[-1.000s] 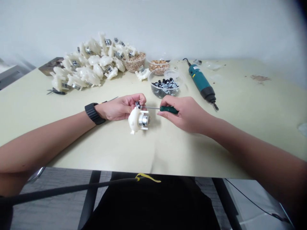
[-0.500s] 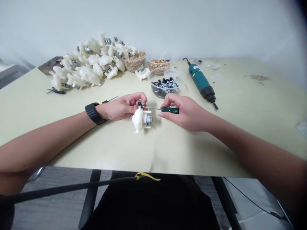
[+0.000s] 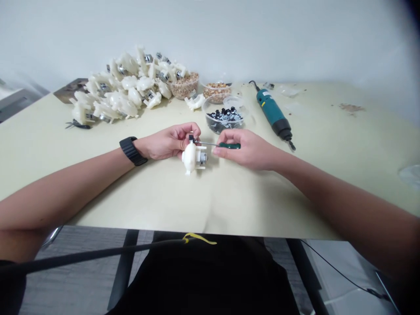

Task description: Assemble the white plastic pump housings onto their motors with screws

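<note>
My left hand (image 3: pixel 170 141) is closed on a white plastic motor housing (image 3: pixel 189 158), gripping it near its top. A silver motor (image 3: pixel 203 158) sits on the housing's right side between white prongs. On top of the housing is a small black part (image 3: pixel 191 138), right by my left fingertips. My right hand (image 3: pixel 249 148) is wrapped round the green handle of a screwdriver (image 3: pixel 229 145). The screwdriver's thin shaft points left, its tip at or close to the black part; the exact contact is too small to make out.
A pile of similar white housings (image 3: pixel 127 94) fills the back left, with black-handled cutters (image 3: pixel 78 124) in front. Behind my hands stand a tub of black and silver parts (image 3: pixel 225 120) and two tubs of brass-coloured pieces (image 3: pixel 184 87). A teal power screwdriver (image 3: pixel 274 113) lies at right.
My right hand and the screwdriver have shifted slightly left and up, the handle now nearer the housing. My left hand still holds the housing, which sits a little higher in view.
</note>
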A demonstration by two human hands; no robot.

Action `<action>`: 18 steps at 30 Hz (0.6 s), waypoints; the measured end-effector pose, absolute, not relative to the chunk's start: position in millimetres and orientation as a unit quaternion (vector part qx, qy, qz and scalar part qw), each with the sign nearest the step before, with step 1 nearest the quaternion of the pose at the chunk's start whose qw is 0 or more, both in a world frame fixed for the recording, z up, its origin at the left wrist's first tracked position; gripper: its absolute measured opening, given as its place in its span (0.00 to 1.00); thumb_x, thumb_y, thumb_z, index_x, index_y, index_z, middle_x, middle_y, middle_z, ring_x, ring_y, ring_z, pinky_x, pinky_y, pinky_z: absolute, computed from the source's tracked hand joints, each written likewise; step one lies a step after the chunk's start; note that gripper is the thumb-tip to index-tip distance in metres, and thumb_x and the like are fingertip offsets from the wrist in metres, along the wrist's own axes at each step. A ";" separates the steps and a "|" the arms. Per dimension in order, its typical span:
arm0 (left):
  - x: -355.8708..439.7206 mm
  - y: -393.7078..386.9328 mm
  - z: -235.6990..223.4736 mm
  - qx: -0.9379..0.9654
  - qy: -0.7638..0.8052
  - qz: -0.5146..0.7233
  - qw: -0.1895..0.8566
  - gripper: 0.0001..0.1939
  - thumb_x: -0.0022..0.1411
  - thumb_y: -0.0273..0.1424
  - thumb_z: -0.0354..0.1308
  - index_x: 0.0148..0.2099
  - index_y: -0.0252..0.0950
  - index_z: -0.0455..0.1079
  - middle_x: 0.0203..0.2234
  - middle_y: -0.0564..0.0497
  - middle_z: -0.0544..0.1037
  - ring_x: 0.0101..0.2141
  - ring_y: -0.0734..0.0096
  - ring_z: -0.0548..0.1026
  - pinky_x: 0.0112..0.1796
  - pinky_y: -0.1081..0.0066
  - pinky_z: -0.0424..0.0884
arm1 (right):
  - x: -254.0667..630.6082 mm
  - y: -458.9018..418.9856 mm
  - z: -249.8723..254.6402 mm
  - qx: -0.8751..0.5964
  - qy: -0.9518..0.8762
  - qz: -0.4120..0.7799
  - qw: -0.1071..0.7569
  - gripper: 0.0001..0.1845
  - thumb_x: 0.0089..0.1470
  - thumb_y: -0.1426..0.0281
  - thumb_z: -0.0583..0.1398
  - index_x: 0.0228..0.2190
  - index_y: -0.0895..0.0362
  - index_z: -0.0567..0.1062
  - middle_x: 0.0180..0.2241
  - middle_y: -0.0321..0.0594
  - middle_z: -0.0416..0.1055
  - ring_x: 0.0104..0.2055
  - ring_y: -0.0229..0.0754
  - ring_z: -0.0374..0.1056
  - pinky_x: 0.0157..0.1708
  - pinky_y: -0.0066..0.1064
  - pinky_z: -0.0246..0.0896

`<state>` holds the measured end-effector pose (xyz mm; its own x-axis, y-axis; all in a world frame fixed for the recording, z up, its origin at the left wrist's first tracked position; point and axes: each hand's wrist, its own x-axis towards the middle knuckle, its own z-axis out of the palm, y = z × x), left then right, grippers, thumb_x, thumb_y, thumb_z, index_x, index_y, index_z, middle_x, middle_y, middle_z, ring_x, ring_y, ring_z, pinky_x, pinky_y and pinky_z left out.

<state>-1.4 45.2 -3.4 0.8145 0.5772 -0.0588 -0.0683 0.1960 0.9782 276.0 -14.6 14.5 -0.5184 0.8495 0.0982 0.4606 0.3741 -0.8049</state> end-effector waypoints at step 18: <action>-2.4 48.0 -6.5 0.605 0.220 0.219 0.733 0.22 0.57 0.37 0.80 0.44 0.37 0.70 0.30 0.55 0.77 0.24 0.78 0.75 0.24 0.80 0.74 | 271.3 -20.1 17.0 -0.427 -0.742 0.455 0.245 0.29 0.67 0.42 0.62 0.31 0.55 0.76 0.21 0.29 0.58 0.22 0.35 0.50 0.25 0.32 0.45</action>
<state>-2.4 48.0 -6.5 0.8071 0.5877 -0.0568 -0.0561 0.1720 0.9835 271.3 -20.1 17.0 -0.5152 0.8567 -0.0246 0.4114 0.2220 -0.8840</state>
